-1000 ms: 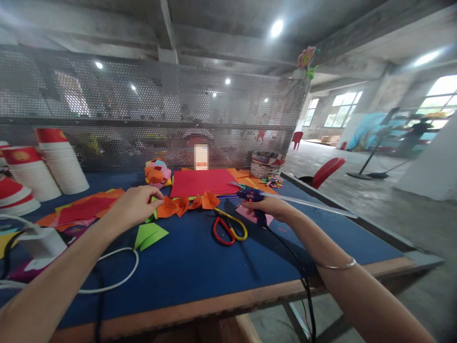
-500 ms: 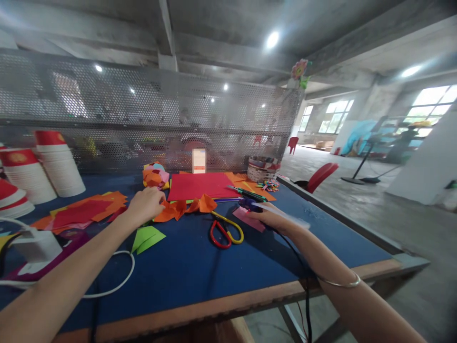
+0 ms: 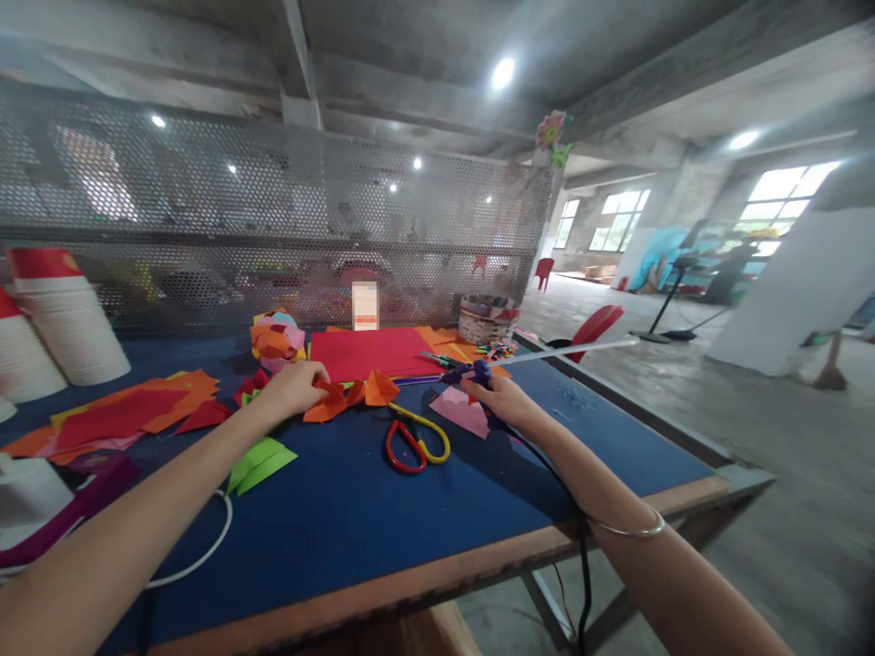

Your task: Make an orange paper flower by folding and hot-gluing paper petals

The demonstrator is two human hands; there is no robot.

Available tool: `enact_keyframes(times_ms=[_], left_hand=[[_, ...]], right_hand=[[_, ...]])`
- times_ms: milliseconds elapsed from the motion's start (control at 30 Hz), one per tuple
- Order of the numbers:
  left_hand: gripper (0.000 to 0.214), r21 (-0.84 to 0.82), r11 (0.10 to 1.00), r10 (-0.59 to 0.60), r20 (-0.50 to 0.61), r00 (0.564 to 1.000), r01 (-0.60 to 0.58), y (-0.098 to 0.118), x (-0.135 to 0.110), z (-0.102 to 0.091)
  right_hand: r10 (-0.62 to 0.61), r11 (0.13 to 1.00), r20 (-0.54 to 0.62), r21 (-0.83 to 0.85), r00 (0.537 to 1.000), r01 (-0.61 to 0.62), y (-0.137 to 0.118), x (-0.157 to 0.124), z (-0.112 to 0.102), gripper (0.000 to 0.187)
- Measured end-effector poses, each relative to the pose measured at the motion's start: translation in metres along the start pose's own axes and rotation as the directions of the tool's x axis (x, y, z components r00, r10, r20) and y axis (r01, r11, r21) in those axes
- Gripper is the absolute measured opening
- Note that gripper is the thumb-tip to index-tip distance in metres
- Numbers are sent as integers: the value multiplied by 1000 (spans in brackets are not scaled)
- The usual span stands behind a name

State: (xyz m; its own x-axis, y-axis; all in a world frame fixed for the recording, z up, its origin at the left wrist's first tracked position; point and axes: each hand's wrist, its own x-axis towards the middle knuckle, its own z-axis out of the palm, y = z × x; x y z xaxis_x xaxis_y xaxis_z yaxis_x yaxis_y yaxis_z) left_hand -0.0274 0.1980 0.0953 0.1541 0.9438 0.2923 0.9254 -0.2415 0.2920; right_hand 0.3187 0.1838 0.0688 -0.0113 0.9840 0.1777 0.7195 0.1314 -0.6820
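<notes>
My right hand (image 3: 502, 401) is closed round a blue glue gun (image 3: 468, 372), its nozzle pointing left and a long clear glue stick (image 3: 567, 353) jutting from its back. A black cord runs down from it. My left hand (image 3: 297, 390) has its fingertips pinched at the left end of a row of folded orange paper (image 3: 352, 394). Below that hand lie green paper pieces (image 3: 261, 463). Scissors (image 3: 416, 437) with one red and one yellow handle rest between my hands. Pink paper (image 3: 459, 412) lies beneath the glue gun.
Red paper sheets (image 3: 373, 353) lie behind my hands, beside a multicoloured paper ball (image 3: 277, 335). A woven basket (image 3: 488, 319) stands at the back right. Paper cups (image 3: 72, 328) and a white plug (image 3: 31, 497) are at left. A perforated metal screen (image 3: 266, 200) borders the table.
The view has swung slightly right. My right hand has turned the glue gun, so its glue stick now points up and right. My left fingertips have moved right onto the orange paper.
</notes>
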Motion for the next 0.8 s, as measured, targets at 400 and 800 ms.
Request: enact_keyframes(times_ms=[400,800], left_hand=[[18,3,999,-33,-40,999,33,11,5,11],[28,-25,998,-54,-9,999,53,1,-2,7]], right_hand=[[-57,994,64,101,996,50,14,-7,-6,44],[30,935,26,-353,999,-19,9,-31,-16,45]])
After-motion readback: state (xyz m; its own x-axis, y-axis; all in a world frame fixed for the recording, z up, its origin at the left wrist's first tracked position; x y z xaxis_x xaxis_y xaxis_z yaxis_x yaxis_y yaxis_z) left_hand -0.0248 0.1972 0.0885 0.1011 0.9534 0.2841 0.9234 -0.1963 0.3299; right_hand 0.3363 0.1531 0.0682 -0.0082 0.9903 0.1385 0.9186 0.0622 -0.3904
